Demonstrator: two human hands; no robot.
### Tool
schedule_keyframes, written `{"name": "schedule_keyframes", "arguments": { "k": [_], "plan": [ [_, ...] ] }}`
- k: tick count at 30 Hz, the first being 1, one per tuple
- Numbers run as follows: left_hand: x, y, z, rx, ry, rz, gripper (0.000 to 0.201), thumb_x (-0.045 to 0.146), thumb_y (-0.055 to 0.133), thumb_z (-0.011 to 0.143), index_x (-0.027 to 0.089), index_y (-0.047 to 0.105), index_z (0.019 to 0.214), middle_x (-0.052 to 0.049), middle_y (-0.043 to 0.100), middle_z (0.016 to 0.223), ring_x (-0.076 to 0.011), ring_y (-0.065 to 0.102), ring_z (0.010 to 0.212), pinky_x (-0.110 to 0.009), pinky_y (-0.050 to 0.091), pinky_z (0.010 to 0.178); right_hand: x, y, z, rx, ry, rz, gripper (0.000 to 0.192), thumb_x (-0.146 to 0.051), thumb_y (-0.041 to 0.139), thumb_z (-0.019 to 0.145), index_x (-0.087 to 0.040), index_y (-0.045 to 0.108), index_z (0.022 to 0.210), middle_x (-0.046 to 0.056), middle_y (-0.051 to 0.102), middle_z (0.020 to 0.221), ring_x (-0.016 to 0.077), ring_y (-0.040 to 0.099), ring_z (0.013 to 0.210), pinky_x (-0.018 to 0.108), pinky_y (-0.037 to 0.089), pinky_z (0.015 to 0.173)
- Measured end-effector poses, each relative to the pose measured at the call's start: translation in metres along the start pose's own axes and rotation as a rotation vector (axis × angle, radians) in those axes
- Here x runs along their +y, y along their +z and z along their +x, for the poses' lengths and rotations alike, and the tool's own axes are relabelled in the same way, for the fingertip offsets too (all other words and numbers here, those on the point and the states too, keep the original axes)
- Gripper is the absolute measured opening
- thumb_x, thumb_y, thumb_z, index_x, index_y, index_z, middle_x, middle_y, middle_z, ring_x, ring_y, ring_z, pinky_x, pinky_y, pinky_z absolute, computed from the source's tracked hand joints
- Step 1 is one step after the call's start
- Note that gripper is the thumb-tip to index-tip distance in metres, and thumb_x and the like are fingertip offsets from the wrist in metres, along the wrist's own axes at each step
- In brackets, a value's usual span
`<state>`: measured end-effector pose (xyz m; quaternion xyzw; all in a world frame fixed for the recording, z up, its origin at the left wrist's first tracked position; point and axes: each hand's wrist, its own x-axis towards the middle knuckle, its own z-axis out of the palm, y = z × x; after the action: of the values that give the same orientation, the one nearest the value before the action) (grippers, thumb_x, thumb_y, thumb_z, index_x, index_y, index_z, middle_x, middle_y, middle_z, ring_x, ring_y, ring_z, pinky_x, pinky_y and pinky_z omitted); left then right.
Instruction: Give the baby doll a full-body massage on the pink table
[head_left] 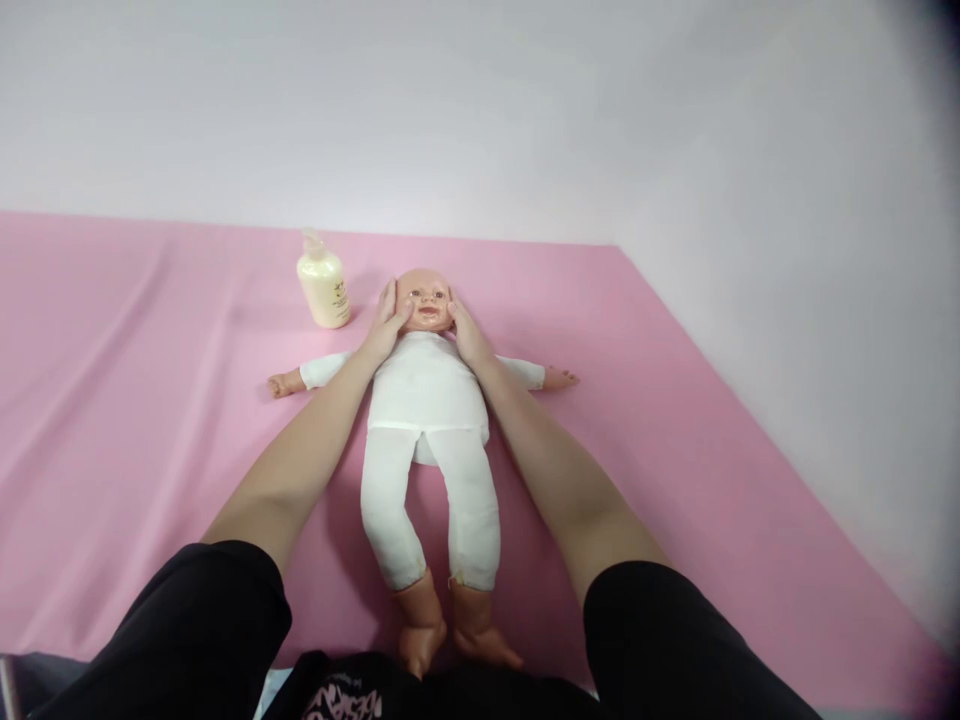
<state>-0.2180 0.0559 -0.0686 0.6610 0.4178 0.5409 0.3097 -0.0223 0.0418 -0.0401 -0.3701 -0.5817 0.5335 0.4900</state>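
Observation:
A baby doll (429,385) in a white top and trousers lies on its back, face up, arms spread and feet towards me. My left hand (385,325) rests against the left side of its head, fingers stretched along it and thumb on the cheek. Against the other side lies my right hand (468,332), its thumb at the cheek near the mouth; its other fingers are mostly hidden beside the head. Both hands are open and cup the head between them without closing round it. To the left of the head stands a pale yellow pump bottle (325,288), upright and untouched.
A pink sheet (645,480) covers the table, with creases on the left. White walls (480,110) rise behind the table and along its right side. My body in black clothing is close to the near edge, by the doll's feet.

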Motion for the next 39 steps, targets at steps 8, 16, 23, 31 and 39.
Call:
{"name": "schedule_keyframes", "arguments": {
  "k": [8, 16, 23, 31, 39],
  "plan": [
    [0.013, 0.003, 0.003, 0.100, -0.047, -0.130, 0.072, 0.072, 0.037, 0.098, 0.028, 0.042, 0.154, -0.004, 0.033, 0.168, -0.0218, 0.024, 0.159, -0.040, 0.014, 0.132, -0.001, 0.000, 0.001, 0.147, -0.012, 0.013, 0.066, -0.068, 0.051, 0.091, -0.031, 0.053, 0.146, -0.001, 0.050, 0.158, 0.0245, 0.042, 0.151, 0.050, 0.040, 0.123],
    [0.026, 0.004, 0.001, 0.160, -0.100, -0.212, 0.064, 0.060, 0.044, 0.099, 0.020, 0.051, 0.148, -0.009, 0.049, 0.158, -0.0248, 0.041, 0.151, -0.042, 0.031, 0.127, -0.006, 0.001, -0.001, 0.187, -0.012, 0.030, 0.062, -0.062, 0.057, 0.089, -0.029, 0.059, 0.142, 0.001, 0.053, 0.156, 0.0255, 0.044, 0.149, 0.051, 0.041, 0.122],
    [0.030, 0.006, 0.000, 0.168, -0.107, -0.153, 0.064, 0.064, 0.046, 0.098, 0.022, 0.053, 0.146, -0.008, 0.047, 0.160, -0.0229, 0.038, 0.153, -0.040, 0.026, 0.129, -0.011, 0.004, -0.006, 0.168, -0.025, 0.033, 0.064, -0.065, 0.055, 0.090, -0.027, 0.059, 0.141, 0.003, 0.057, 0.152, 0.0268, 0.048, 0.147, 0.051, 0.043, 0.121],
    [0.024, 0.004, -0.002, 0.270, -0.035, -0.040, 0.047, 0.035, 0.050, 0.095, 0.019, 0.061, 0.138, -0.008, 0.060, 0.149, -0.0235, 0.051, 0.144, -0.041, 0.033, 0.127, -0.008, 0.003, 0.000, 0.096, -0.059, 0.035, 0.061, -0.036, 0.059, 0.082, -0.027, 0.056, 0.142, 0.000, 0.053, 0.156, 0.0240, 0.046, 0.148, 0.046, 0.039, 0.124],
    [0.038, -0.006, -0.011, 0.105, 0.134, 0.000, 0.061, 0.034, 0.049, 0.089, 0.020, 0.055, 0.147, -0.005, 0.048, 0.160, -0.0265, 0.036, 0.153, -0.043, 0.023, 0.131, -0.014, -0.001, -0.003, 0.019, -0.045, 0.029, 0.092, -0.019, 0.057, 0.061, -0.022, 0.045, 0.153, -0.001, 0.048, 0.159, 0.0296, 0.041, 0.151, 0.043, 0.040, 0.124]
  ]
}}
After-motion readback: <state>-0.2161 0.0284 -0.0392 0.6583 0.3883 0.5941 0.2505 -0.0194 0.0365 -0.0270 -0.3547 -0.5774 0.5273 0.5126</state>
